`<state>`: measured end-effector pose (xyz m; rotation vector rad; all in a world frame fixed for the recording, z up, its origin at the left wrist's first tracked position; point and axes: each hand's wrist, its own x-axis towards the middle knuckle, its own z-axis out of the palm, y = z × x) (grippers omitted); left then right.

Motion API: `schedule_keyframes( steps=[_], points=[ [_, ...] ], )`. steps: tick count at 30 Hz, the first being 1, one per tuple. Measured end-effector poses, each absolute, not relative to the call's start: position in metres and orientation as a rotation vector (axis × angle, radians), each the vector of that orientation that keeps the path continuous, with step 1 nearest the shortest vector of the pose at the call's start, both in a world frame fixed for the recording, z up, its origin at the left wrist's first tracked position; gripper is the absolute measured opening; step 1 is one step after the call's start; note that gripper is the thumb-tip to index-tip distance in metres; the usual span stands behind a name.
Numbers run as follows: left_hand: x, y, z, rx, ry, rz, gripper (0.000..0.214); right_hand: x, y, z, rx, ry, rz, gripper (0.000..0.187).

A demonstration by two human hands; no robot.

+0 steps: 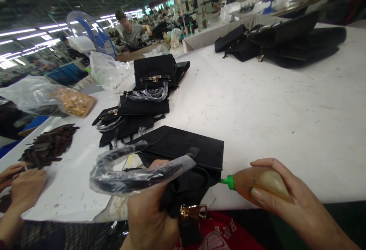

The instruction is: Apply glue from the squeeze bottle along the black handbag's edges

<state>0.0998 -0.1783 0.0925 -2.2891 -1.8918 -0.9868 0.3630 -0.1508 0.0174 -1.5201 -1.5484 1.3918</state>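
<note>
A black handbag [183, 143] lies tilted at the near edge of the table, its curved handle [114, 170] wrapped in clear plastic. My left hand [151, 215] grips the bag from below, with the fingers partly hidden behind the handle and the black material. A gold-coloured buckle [191, 211] hangs near that wrist. In my right hand [286, 196] is a squeeze bottle [254, 183] of amber-brown liquid, held between thumb and fingers. Its green nozzle [228, 181] points left at the bag's lower right corner; whether it touches cannot be made out.
Black handbags [156, 70] are piled beyond the bag, and more [286, 40] lie at the far right of the white table [271, 108]. Another person's hands [28, 185] work at the left, near dark strips [51, 143]. Plastic bags [111, 70] and a blue fan [91, 32] stand behind.
</note>
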Motion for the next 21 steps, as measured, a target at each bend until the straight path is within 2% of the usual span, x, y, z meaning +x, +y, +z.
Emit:
schedule_keyframes(
  steps=[3, 8, 11, 15, 21],
  points=[
    [0.098, -0.181, 0.093, -2.254, -1.952, -1.043, 0.025, 0.361, -0.150, 0.021, -1.474, -1.577, 1.411, 0.042],
    [0.093, -0.187, 0.089, -2.135, -2.022, -1.097, 0.034, 0.360, -0.149, 0.029, -1.534, -1.694, 1.201, 0.038],
    [0.093, -0.188, 0.087, -2.100, -2.034, -1.167, 0.034, 0.359, -0.150, 0.033, -1.483, -1.726, 1.254, 0.041],
    [0.096, -0.189, 0.088, -2.070, -2.116, -1.213, 0.033, 0.362, -0.152, 0.033, -1.498, -1.786, 1.139, 0.037],
    [0.099, -0.187, 0.088, -2.030, -2.180, -1.356, 0.030, 0.369, -0.158, 0.026, -1.518, -1.827, 1.085, 0.049]
  ],
)
